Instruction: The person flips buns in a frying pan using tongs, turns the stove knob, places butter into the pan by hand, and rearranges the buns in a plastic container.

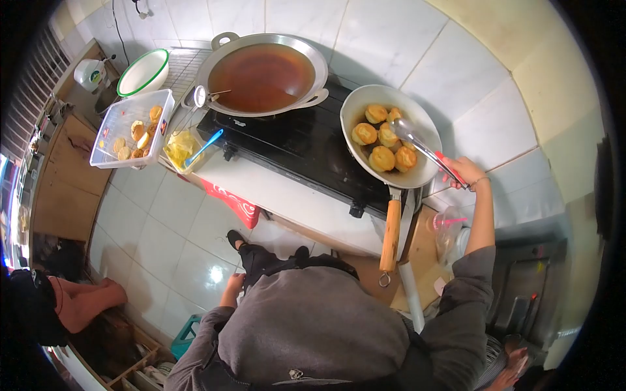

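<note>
My right hand (462,173) grips red-handled metal tongs (427,151) at the right of the stove. Their head reaches into a pale frying pan (427,124) and rests at the browned round buns (381,158), touching or just above the upper right ones. Several buns sit in the pan, golden on top with paler sides. The pan's wooden handle (390,234) points toward me, and nothing holds it. My left hand (233,285) hangs low beside my dark trousers, away from the stove; its fingers are too small and partly hidden to make out.
A wide wok (318,62) of brown oil, with a dial thermometer (199,96), stands left on the black stove (287,146). Further left are a clear plastic box (104,140) of buns, a yellow-filled tub with a blue utensil (205,147), and a green-rimmed bowl (145,73). People's limbs show at both lower edges.
</note>
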Action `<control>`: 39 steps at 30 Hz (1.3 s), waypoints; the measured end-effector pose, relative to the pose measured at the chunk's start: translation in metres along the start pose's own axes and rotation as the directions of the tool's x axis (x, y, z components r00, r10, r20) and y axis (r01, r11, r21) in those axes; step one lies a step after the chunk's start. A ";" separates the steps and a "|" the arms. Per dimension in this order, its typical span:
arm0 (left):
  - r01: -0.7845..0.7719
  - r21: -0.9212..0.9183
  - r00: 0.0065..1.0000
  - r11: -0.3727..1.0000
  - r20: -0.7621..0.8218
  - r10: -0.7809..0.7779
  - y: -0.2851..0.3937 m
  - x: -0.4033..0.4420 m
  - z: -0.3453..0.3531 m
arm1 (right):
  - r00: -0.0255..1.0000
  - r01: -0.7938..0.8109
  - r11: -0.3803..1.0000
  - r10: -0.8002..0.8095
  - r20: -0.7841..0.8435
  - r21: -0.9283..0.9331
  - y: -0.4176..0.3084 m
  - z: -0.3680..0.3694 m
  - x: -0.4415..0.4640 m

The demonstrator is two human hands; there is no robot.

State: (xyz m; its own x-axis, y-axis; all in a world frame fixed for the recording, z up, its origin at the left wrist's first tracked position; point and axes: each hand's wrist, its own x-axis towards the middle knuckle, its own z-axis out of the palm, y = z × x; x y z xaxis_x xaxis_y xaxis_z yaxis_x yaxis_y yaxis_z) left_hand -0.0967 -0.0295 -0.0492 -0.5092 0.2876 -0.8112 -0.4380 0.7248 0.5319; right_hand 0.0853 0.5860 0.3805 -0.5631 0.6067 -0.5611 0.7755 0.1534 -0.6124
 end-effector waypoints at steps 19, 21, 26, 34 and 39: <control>-0.325 0.298 0.946 0.898 0.109 0.306 -0.034 -0.009 -0.004 | 0.987 -0.010 1.000 0.006 0.159 0.027 0.030 0.023 -0.061; -0.231 0.253 0.972 0.939 0.101 0.212 -0.031 -0.006 -0.006 | 0.990 -0.029 1.000 0.028 0.137 0.004 0.027 0.025 -0.059; 0.012 0.071 1.000 0.997 -0.005 -0.012 0.040 -0.043 -0.010 | 0.990 -0.060 0.993 0.072 0.122 -0.098 0.012 0.023 -0.057; -0.079 0.158 0.996 0.984 0.042 0.073 0.003 -0.002 -0.007 | 0.997 0.077 0.987 -0.079 -0.007 -0.143 -0.004 0.018 -0.081; -0.112 0.171 0.992 0.979 0.073 0.101 -0.028 0.003 -0.006 | 0.886 0.286 0.874 -0.397 -0.239 -0.393 -0.001 0.026 -0.102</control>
State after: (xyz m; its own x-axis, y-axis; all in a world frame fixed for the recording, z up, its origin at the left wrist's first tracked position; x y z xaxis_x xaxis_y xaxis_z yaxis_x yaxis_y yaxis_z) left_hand -0.0906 -0.0531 -0.0649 -0.4954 0.4045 -0.7687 -0.2451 0.7839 0.5704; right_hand 0.1349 0.5040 0.4241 -0.7391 0.6627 -0.1209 0.6286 0.6141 -0.4773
